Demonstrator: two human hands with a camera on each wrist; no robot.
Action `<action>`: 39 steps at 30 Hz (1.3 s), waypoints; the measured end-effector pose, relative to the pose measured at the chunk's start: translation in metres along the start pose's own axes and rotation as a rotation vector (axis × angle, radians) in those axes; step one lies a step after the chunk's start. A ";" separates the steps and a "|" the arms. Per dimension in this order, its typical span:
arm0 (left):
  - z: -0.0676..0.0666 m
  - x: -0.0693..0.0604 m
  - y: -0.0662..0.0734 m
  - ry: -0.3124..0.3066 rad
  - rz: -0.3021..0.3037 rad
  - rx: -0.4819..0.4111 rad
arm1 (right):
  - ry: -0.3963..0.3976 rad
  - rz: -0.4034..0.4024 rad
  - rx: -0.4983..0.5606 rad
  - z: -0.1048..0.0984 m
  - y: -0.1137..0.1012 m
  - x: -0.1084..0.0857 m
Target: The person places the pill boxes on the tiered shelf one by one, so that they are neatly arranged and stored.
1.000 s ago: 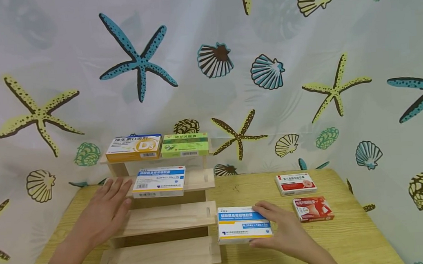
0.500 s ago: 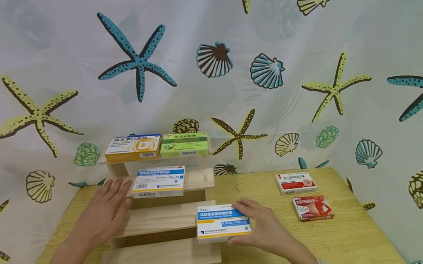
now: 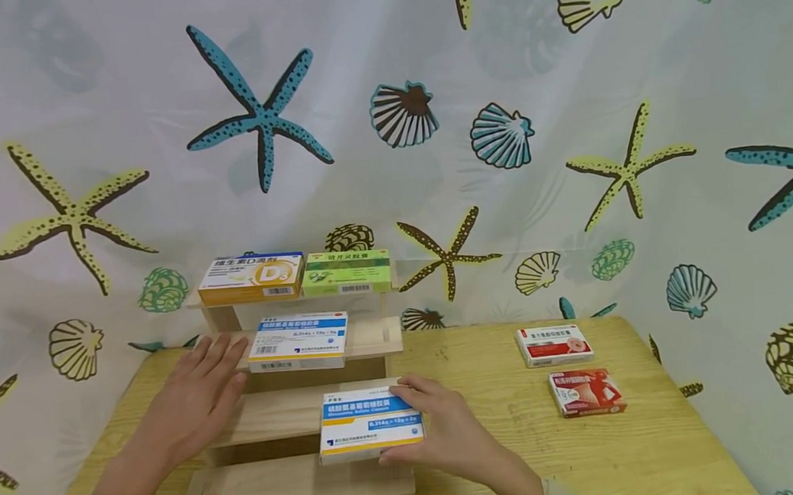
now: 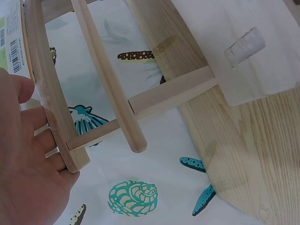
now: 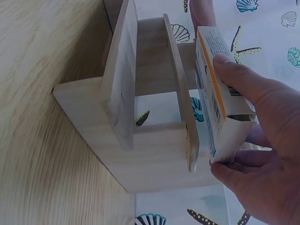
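Note:
My right hand [image 3: 451, 431] pinches a blue, white and yellow medicine box [image 3: 364, 426] by its right end, thumb on one edge and fingers on the opposite one. That box is in front of the lower tiers of a wooden stepped shelf [image 3: 275, 490], and in the right wrist view it appears apart from the boards. My left hand [image 3: 186, 400] rests at the left end of the second tier, fingers laid over the board; in the left wrist view its fingertips are hidden behind the wood. A similar blue and white box [image 3: 299, 342] sits beside it on that tier.
The top tier bears a white and orange vitamin D box [image 3: 252, 278] and a green box [image 3: 347, 272]. On the wooden table [image 3: 633, 465], to the right, lie a white and red box [image 3: 555, 345] and a red box [image 3: 588, 393]. A patterned curtain [image 3: 466, 58] hangs behind.
My right hand has carried the blue and white box leftward, from beside the shelf's right edge to in front of its lower tiers. The left hand has stayed in place.

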State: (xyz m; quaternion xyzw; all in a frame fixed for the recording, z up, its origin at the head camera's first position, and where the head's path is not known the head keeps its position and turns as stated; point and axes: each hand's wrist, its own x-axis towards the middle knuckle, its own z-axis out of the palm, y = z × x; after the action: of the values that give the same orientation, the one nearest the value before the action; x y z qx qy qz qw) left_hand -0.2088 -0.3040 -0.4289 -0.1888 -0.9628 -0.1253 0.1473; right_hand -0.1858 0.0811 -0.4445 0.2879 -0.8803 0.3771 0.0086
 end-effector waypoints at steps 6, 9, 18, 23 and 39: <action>0.000 0.000 0.001 -0.004 -0.012 0.004 | 0.003 -0.008 -0.016 0.011 -0.010 0.012; 0.000 0.000 0.002 -0.005 -0.016 0.001 | -0.006 0.006 -0.027 0.016 -0.014 0.018; -0.002 0.002 0.003 -0.018 -0.019 -0.005 | -0.016 0.005 -0.044 0.029 -0.019 0.030; -0.002 0.002 0.004 -0.023 -0.027 0.001 | -0.009 -0.003 -0.082 0.036 -0.023 0.036; -0.002 0.001 0.002 -0.025 -0.020 0.000 | 0.016 0.020 -0.084 0.058 -0.034 0.055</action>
State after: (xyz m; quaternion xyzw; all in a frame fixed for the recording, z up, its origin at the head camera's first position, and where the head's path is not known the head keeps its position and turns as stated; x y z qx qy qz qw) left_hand -0.2082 -0.3024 -0.4264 -0.1805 -0.9664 -0.1246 0.1341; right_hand -0.2028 -0.0039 -0.4509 0.2754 -0.8981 0.3420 0.0239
